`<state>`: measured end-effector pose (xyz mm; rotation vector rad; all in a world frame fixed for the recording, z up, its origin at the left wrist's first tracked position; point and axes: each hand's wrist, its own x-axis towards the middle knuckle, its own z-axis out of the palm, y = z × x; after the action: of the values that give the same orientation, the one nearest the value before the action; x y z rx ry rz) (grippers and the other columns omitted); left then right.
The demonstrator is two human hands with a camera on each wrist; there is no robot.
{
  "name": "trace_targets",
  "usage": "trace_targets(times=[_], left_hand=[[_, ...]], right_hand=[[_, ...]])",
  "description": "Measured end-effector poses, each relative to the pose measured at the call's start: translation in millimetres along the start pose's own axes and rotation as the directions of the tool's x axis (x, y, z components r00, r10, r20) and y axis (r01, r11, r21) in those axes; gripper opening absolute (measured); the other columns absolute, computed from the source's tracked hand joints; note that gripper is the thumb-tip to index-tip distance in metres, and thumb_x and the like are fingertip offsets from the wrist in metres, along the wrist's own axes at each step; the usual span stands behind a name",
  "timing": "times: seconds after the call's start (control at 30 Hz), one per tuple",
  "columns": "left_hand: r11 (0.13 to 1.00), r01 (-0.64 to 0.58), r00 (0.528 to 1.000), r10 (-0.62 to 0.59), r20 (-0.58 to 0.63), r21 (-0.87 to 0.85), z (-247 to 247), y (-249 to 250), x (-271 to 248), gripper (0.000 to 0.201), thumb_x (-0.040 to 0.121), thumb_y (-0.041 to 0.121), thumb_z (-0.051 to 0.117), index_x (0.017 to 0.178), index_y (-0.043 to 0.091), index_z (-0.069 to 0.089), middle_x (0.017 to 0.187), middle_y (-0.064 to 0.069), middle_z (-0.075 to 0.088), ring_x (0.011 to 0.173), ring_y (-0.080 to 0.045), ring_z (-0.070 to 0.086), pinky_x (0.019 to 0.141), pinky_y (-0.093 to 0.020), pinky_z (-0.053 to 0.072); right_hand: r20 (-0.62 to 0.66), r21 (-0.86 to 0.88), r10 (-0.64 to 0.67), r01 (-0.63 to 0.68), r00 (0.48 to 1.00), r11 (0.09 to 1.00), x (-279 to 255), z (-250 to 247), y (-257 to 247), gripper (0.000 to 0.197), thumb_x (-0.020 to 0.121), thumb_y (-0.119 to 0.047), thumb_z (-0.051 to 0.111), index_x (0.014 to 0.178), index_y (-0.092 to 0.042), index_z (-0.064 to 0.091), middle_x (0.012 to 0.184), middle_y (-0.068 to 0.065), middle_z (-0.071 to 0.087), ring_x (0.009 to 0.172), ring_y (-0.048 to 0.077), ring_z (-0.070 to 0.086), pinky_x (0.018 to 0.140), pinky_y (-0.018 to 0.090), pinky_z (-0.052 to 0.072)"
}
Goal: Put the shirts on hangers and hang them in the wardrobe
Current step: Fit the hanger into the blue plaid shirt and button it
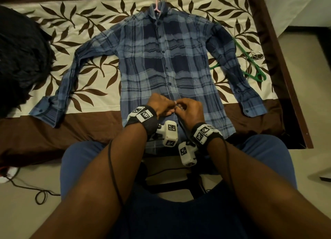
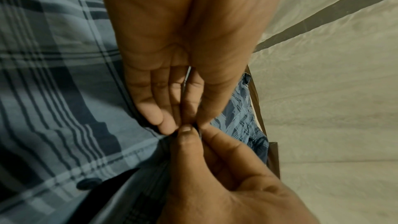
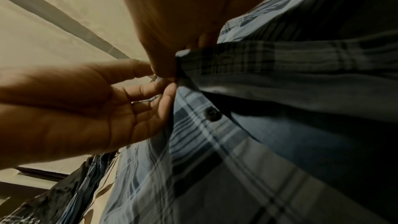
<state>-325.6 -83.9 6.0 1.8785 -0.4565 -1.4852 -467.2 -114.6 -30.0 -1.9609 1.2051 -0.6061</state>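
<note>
Fingertips of left hand (image 1: 162, 104) and right hand (image 1: 188, 108) meeting, pinching the placket of the plaid shirt (image 1: 161, 59) low on its front, likely fastening a button. Lying flat on the bedspread (image 1: 93, 16), long axis running straight away from both hands, collar farthest, pink hanger (image 1: 159, 1) hook poking out beyond it.

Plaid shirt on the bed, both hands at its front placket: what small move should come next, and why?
Probably finish fastening the button that the left hand and right hand pinch on the plaid shirt. Another button just below looks undone, and the pink hanger already sits in the collar, so hanging would follow.
</note>
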Motion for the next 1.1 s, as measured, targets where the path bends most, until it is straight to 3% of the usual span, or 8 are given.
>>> trace_targets(times=[0.13, 0.3, 0.5, 0.63, 0.77, 0.87, 0.97, 1.1], left_hand=[[0.998, -0.004, 1.0, 0.005, -0.017, 0.064, 0.7, 4.4, -0.2, 0.022, 0.085, -0.003, 0.07, 0.065, 0.001, 0.061, 0.068, -0.018, 0.064, 0.056, -0.02, 0.06, 0.058, -0.026, 0.053], [0.991, -0.074, 0.996, 0.079, -0.043, 0.113, 2.2, -1.8, 3.5, 0.023, 0.083, 0.003, 0.074, 0.063, 0.0, 0.062, 0.063, -0.017, 0.063, 0.057, -0.023, 0.058, 0.059, -0.029, 0.053], [0.954, -0.201, 0.977, 0.213, -0.028, 0.222, 3.6, -13.0, 6.4, 0.032, 0.086, 0.0, 0.069, 0.056, 0.007, 0.059, 0.067, -0.021, 0.065, 0.067, -0.029, 0.063, 0.07, -0.04, 0.056], [0.921, -0.289, 0.956, 0.291, 0.031, 0.261, -1.8, -16.5, 6.4, 0.032, 0.091, -0.002, 0.064, 0.062, 0.009, 0.055, 0.062, -0.012, 0.058, 0.052, -0.01, 0.059, 0.054, -0.022, 0.05], [0.83, -0.376, 0.924, 0.37, 0.099, 0.411, -6.3, -17.1, 6.3, 0.016, 0.09, 0.002, 0.065, 0.075, 0.004, 0.06, 0.067, -0.008, 0.055, 0.063, -0.017, 0.05, 0.06, -0.025, 0.041], [0.777, -0.375, 0.923, 0.362, 0.128, 0.505, -6.9, -14.6, 6.6, 0.016, 0.09, 0.005, 0.064, 0.074, 0.005, 0.06, 0.064, -0.005, 0.054, 0.061, -0.015, 0.048, 0.056, -0.024, 0.039], [0.85, -0.297, 0.952, 0.301, 0.062, 0.435, -1.7, -18.2, 10.9, 0.029, 0.091, 0.008, 0.065, 0.064, 0.009, 0.056, 0.065, -0.014, 0.063, 0.057, -0.016, 0.057, 0.058, -0.024, 0.047], [0.938, -0.211, 0.977, 0.214, 0.02, 0.276, 5.3, -24.9, 16.3, 0.036, 0.094, 0.015, 0.066, 0.06, 0.008, 0.056, 0.063, -0.018, 0.064, 0.061, -0.025, 0.061, 0.069, -0.038, 0.054]], right_hand=[[0.018, 0.011, 0.005, -0.005, 1.0, 1.0, -1.6, -1.9, -2.1, 0.022, 0.078, -0.01, 0.077, 0.099, -0.008, 0.076, 0.087, 0.005, 0.073, 0.076, 0.017, 0.069, 0.074, 0.032, 0.06], [0.068, 0.27, 0.131, -0.144, 0.989, 0.952, 0.2, -8.2, 1.3, 0.016, 0.087, -0.008, 0.071, 0.102, -0.005, 0.077, 0.093, 0.004, 0.075, 0.081, 0.001, 0.069, 0.076, 0.013, 0.053], [0.128, 0.34, 0.264, -0.292, 0.956, 0.894, 11.5, -11.4, 4.8, 0.009, 0.083, -0.008, 0.077, 0.091, -0.011, 0.076, 0.083, 0.005, 0.075, 0.076, 0.011, 0.07, 0.074, 0.021, 0.058], [0.297, 0.443, 0.34, -0.444, 0.892, 0.779, 19.0, -17.3, 4.0, 0.008, 0.085, -0.001, 0.074, 0.091, -0.007, 0.073, 0.079, 0.011, 0.072, 0.068, 0.015, 0.066, 0.07, 0.024, 0.058], [0.44, 0.51, 0.388, -0.581, 0.81, 0.635, 22.9, -22.3, 3.6, 0.009, 0.088, 0.003, 0.068, 0.087, -0.006, 0.071, 0.075, 0.011, 0.068, 0.062, 0.013, 0.064, 0.069, 0.021, 0.057], [0.352, 0.428, 0.314, -0.45, 0.882, 0.784, 22.5, -22.8, 3.3, 0.009, 0.085, 0.001, 0.072, 0.09, -0.006, 0.074, 0.08, 0.011, 0.072, 0.069, 0.014, 0.067, 0.073, 0.022, 0.058], [0.169, 0.177, 0.102, -0.132, 0.98, 0.975, 19.0, -21.2, -3.6, 0.011, 0.082, 0.0, 0.073, 0.092, -0.003, 0.076, 0.079, 0.007, 0.072, 0.066, 0.008, 0.062, 0.066, 0.013, 0.053], [0.078, -0.111, -0.165, 0.173, 0.983, 0.979, 16.7, -16.5, -5.4, 0.011, 0.078, -0.006, 0.071, 0.086, -0.009, 0.079, 0.08, 0.003, 0.073, 0.069, 0.012, 0.064, 0.067, 0.023, 0.053]])
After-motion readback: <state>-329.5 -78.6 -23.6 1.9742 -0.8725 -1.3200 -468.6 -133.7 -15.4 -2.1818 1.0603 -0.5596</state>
